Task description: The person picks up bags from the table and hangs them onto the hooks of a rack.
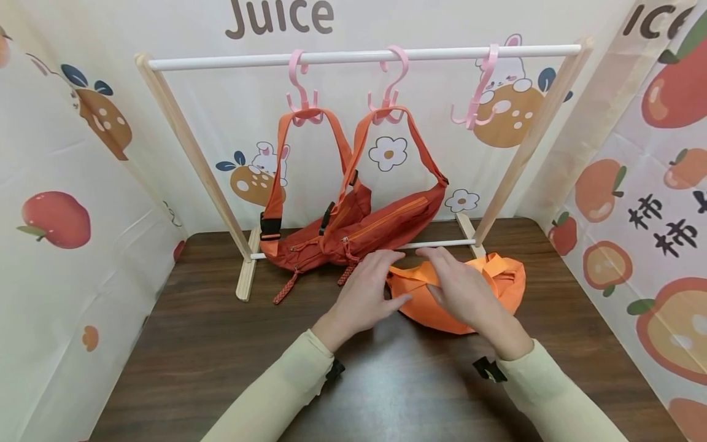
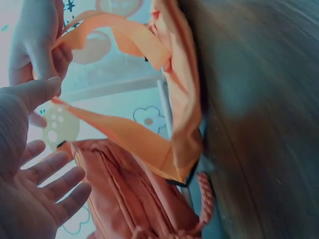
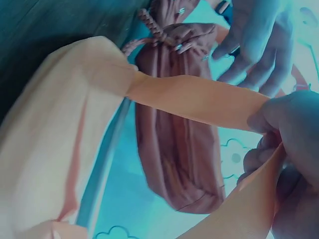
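Note:
My right hand [image 1: 464, 288] pinches the strap [image 3: 199, 99] of a bright orange waist bag [image 1: 425, 310], and the strap rises in a loop to my fingers. The bag is low over the table at the right front of the rack. Beside it, my left hand [image 1: 367, 291] has its fingers spread and holds nothing; in the left wrist view its thumb overlaps the right hand. Behind my hands, two darker red-orange waist bags, one at left [image 1: 298, 248] and one at right [image 1: 386, 224], hang by their straps from pink hooks [image 1: 301, 86].
A white rail [image 1: 232, 62] on wooden legs [image 1: 193, 153] carries the hooks. A third pink hook [image 1: 480, 92] hangs tilted at the right with nothing on it. The dark wooden table [image 1: 221, 368] meets fruit-printed cloth walls [image 1: 66, 294] at the back and sides.

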The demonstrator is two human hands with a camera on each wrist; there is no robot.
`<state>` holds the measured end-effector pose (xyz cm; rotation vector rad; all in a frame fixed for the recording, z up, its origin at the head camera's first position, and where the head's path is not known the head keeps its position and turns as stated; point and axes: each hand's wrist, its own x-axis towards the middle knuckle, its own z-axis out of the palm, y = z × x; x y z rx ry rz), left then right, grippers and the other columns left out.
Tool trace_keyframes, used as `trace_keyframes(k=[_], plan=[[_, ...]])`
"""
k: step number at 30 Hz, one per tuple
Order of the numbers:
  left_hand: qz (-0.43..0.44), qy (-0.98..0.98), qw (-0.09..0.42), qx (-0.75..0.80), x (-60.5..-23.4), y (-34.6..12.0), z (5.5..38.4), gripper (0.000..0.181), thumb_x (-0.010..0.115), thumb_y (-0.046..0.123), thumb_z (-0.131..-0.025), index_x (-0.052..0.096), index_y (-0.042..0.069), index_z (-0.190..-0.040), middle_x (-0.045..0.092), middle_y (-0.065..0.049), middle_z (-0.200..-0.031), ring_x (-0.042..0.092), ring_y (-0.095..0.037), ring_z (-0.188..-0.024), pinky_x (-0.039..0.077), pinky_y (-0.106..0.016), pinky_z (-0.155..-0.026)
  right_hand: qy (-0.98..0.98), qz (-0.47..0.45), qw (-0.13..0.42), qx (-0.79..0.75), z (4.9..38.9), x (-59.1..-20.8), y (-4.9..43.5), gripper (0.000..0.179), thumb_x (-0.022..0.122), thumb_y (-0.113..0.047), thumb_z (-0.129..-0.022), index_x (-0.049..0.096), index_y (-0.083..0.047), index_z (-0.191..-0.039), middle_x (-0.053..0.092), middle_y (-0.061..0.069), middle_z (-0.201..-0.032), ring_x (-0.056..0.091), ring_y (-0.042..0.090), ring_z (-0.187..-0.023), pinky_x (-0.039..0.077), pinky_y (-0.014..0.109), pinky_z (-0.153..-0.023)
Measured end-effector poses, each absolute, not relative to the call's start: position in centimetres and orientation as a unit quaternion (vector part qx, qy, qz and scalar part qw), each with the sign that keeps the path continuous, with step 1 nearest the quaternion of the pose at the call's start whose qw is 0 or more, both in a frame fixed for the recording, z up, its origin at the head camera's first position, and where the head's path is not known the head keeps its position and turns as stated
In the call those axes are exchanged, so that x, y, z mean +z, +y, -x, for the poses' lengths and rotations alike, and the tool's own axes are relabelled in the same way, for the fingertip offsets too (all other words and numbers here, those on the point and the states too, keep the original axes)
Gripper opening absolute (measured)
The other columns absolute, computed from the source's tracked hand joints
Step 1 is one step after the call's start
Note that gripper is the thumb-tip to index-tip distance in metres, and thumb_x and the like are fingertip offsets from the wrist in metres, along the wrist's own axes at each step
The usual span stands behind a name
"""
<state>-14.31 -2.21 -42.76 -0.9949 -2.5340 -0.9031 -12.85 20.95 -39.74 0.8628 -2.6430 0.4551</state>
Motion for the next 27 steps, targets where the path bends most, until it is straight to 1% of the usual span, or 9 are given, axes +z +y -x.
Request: trace_keyframes(k=[3, 5, 8, 11, 12, 14, 17, 22, 27], plan=[[0.348, -0.873, 0.130, -0.317, -42.6, -1.3, 14.4, 0.076, 0.087, 0.034, -0.091, 0.050, 0.007, -0.152, 0.056, -0.006, -0.149, 0.051, -0.022, -0.140, 0.040, -0.044, -0.118, -0.923, -0.313, 0.159, 0.158, 12.4, -39.2, 20.4, 0.073, 0.086, 0.001, -0.083, 0.051, -0.001, -0.146, 0.063, 0.017, -0.132, 0.063, 0.023, -0.070, 0.053, 0.035, -0.056], [0.342, -0.873, 0.116, -0.327, -42.5, -0.9, 14.4, 0.075, 0.085, 0.029, -0.091, 0.048, 0.007, -0.153, 0.057, -0.006, -0.148, 0.053, -0.023, -0.138, 0.042, -0.044, -0.116, -0.921, -0.317, 0.157, 0.164, 12.2, -39.0, 20.1, 0.075, 0.087, 0.000, -0.083, 0.050, -0.003, -0.148, 0.063, 0.015, -0.133, 0.066, 0.024, -0.073, 0.054, 0.035, -0.056], [0.330, -0.868, 0.083, -0.363, -42.6, -0.5, 14.4, 0.069, 0.081, 0.016, -0.091, 0.048, 0.007, -0.151, 0.061, -0.005, -0.140, 0.061, -0.022, -0.124, 0.050, -0.038, -0.105, -0.911, -0.335, 0.166, 0.174, 11.9, -38.7, 19.5, 0.074, 0.087, -0.001, -0.084, 0.050, -0.005, -0.148, 0.064, 0.013, -0.134, 0.071, 0.025, -0.081, 0.057, 0.037, -0.060], [0.324, -0.854, 0.050, -0.405, -42.8, -0.2, 14.3, 0.058, 0.073, 0.002, -0.091, 0.051, 0.007, -0.144, 0.064, -0.005, -0.127, 0.065, -0.018, -0.104, 0.054, -0.030, -0.089, -0.898, -0.358, 0.179, 0.180, 11.6, -38.5, 18.9, 0.070, 0.086, -0.001, -0.085, 0.051, -0.005, -0.145, 0.064, 0.011, -0.132, 0.073, 0.025, -0.087, 0.060, 0.039, -0.066], [0.322, -0.849, 0.043, -0.417, -42.9, -0.2, 14.2, 0.054, 0.071, -0.001, -0.091, 0.052, 0.007, -0.141, 0.065, -0.005, -0.124, 0.064, -0.016, -0.100, 0.054, -0.027, -0.085, -0.895, -0.364, 0.181, 0.182, 11.6, -38.5, 18.8, 0.069, 0.086, -0.001, -0.085, 0.051, -0.006, -0.144, 0.064, 0.010, -0.130, 0.072, 0.024, -0.085, 0.060, 0.040, -0.066], [0.322, -0.841, 0.039, -0.432, -43.1, -0.1, 14.2, 0.048, 0.064, -0.006, -0.091, 0.054, 0.007, -0.137, 0.065, -0.005, -0.122, 0.064, -0.012, -0.099, 0.054, -0.025, -0.084, -0.892, -0.368, 0.186, 0.185, 11.5, -38.5, 18.5, 0.067, 0.085, -0.001, -0.086, 0.051, -0.006, -0.143, 0.065, 0.010, -0.129, 0.072, 0.025, -0.083, 0.060, 0.041, -0.066], [0.318, -0.826, 0.049, -0.463, -43.3, -0.3, 14.1, 0.039, 0.056, -0.010, -0.093, 0.057, 0.005, -0.129, 0.065, -0.005, -0.114, 0.062, -0.011, -0.094, 0.053, -0.025, -0.082, -0.894, -0.361, 0.188, 0.188, 11.4, -38.5, 18.4, 0.065, 0.084, -0.003, -0.086, 0.052, -0.006, -0.143, 0.065, 0.009, -0.129, 0.072, 0.025, -0.079, 0.060, 0.042, -0.065], [0.286, -0.795, 0.062, -0.532, -43.0, -1.3, 14.0, 0.030, 0.047, -0.010, -0.096, 0.061, 0.005, -0.118, 0.063, -0.005, -0.087, 0.058, -0.016, -0.072, 0.050, -0.029, -0.067, -0.903, -0.340, 0.177, 0.192, 11.5, -38.6, 18.6, 0.070, 0.087, -0.008, -0.087, 0.049, -0.005, -0.145, 0.066, 0.013, -0.129, 0.069, 0.024, -0.073, 0.060, 0.041, -0.063], [0.244, -0.774, 0.070, -0.580, -42.4, -2.5, 14.0, 0.031, 0.045, -0.011, -0.097, 0.064, 0.005, -0.115, 0.061, -0.009, -0.079, 0.058, -0.020, -0.067, 0.051, -0.032, -0.065, -0.910, -0.322, 0.168, 0.201, 12.0, -38.5, 19.3, 0.074, 0.087, -0.005, -0.085, 0.048, -0.005, -0.148, 0.066, 0.014, -0.130, 0.065, 0.022, -0.069, 0.057, 0.038, -0.059]])
